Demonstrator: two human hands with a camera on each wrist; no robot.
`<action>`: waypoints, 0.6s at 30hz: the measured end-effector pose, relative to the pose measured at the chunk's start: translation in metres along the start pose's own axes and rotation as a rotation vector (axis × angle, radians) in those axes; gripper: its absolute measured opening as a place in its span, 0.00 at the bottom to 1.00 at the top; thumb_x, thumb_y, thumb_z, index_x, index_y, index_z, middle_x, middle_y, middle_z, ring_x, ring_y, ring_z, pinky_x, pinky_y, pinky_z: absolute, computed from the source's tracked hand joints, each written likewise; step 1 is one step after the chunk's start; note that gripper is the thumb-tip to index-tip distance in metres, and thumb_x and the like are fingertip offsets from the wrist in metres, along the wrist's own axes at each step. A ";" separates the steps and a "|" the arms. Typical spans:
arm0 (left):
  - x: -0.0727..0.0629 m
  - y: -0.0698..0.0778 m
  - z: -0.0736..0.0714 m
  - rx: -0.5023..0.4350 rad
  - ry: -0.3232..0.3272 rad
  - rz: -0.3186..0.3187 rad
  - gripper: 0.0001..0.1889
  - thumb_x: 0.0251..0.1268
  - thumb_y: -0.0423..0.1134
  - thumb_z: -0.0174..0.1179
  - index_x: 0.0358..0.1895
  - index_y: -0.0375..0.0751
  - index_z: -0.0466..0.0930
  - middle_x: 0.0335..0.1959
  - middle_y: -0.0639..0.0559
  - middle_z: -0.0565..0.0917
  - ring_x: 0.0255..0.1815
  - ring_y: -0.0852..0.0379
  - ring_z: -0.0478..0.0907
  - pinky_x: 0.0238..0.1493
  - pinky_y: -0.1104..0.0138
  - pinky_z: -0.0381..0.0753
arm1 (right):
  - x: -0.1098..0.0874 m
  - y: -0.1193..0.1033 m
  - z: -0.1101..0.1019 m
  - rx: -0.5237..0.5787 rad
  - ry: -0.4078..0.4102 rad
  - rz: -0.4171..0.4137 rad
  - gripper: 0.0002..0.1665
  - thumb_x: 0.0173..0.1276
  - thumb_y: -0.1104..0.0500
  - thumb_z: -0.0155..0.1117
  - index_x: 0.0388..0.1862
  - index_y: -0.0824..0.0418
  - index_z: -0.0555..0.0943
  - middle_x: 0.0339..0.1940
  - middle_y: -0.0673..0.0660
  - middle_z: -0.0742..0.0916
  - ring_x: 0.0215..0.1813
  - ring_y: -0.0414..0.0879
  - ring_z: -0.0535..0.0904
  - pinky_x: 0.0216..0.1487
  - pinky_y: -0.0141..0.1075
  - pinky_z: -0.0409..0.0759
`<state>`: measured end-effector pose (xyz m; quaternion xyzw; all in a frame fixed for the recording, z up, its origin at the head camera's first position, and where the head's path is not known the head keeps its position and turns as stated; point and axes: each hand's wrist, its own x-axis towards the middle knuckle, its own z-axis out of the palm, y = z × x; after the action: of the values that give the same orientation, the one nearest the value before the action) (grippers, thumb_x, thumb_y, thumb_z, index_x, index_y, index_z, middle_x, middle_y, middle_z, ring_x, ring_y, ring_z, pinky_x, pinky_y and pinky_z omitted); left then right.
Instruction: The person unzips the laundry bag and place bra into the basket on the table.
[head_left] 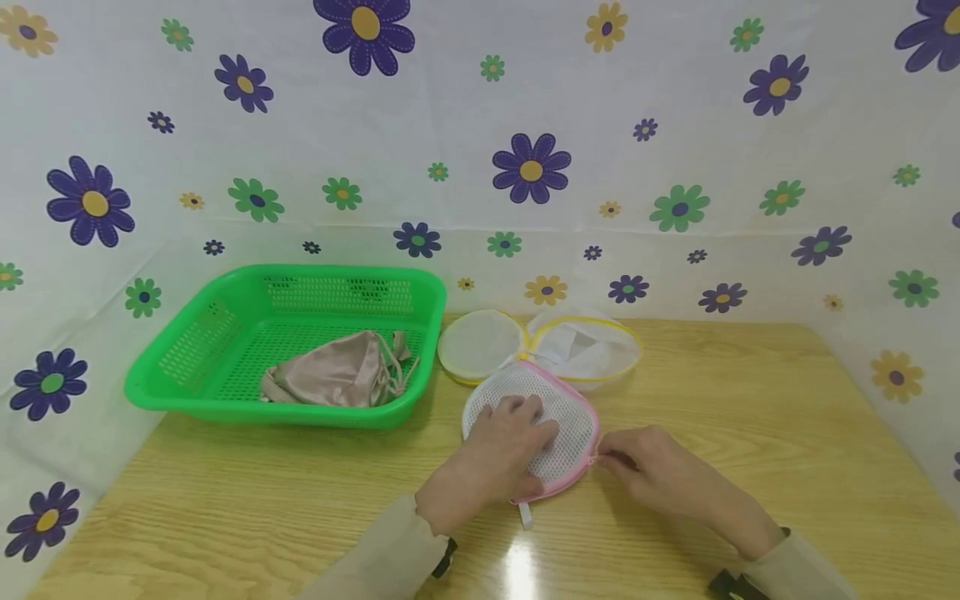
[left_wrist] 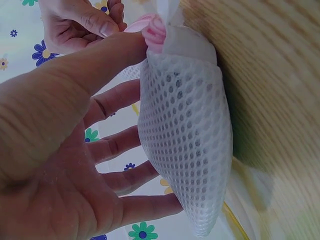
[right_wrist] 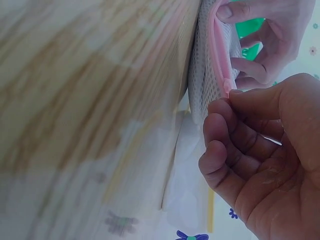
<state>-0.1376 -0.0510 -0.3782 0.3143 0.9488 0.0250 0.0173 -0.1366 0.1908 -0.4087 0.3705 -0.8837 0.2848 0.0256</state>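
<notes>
A white mesh laundry bag [head_left: 558, 417] with a pink zipper edge lies on the table. My left hand [head_left: 506, 442] rests on its mesh face, fingers spread. In the left wrist view, the left thumb [left_wrist: 107, 57] presses the pink edge, and the fingers reach across the mesh. At the bag's right side, my right hand [head_left: 648, 467] pinches the small pink zipper pull [right_wrist: 228, 86] between thumb and forefinger. The other right fingers curl in toward the palm. The zipper track [right_wrist: 220, 50] runs from the pull toward the left thumb.
A green plastic basket [head_left: 405, 414] at the left holds a shiny beige drawstring pouch [head_left: 330, 371]. Behind the mesh bag lie two white bags with yellow edges, one round [head_left: 482, 343] and one wider [head_left: 588, 350]. A flowered cloth [head_left: 465, 108] hangs behind the wooden table [head_left: 750, 400].
</notes>
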 end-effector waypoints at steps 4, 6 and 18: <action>0.000 0.000 -0.001 -0.011 -0.018 -0.001 0.21 0.51 0.51 0.79 0.41 0.52 0.77 0.55 0.53 0.75 0.68 0.43 0.74 0.61 0.43 0.80 | -0.001 0.002 0.001 -0.010 0.009 0.002 0.07 0.68 0.67 0.67 0.33 0.55 0.84 0.24 0.42 0.82 0.27 0.26 0.67 0.28 0.25 0.74; 0.000 0.000 -0.001 -0.014 -0.022 0.001 0.21 0.50 0.51 0.79 0.41 0.52 0.77 0.54 0.53 0.75 0.68 0.44 0.74 0.61 0.42 0.79 | -0.001 0.002 0.000 -0.010 0.004 0.005 0.07 0.68 0.67 0.67 0.33 0.55 0.84 0.25 0.41 0.81 0.27 0.26 0.67 0.29 0.25 0.74; 0.000 -0.002 -0.003 -0.014 -0.033 0.028 0.19 0.50 0.45 0.79 0.39 0.52 0.78 0.55 0.55 0.76 0.68 0.46 0.74 0.59 0.47 0.80 | -0.003 0.001 -0.003 -0.010 0.002 0.030 0.06 0.70 0.66 0.66 0.38 0.56 0.86 0.25 0.43 0.83 0.28 0.27 0.68 0.30 0.26 0.74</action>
<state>-0.1385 -0.0528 -0.3754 0.3280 0.9437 0.0266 0.0347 -0.1358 0.1943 -0.4074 0.3566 -0.8906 0.2812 0.0241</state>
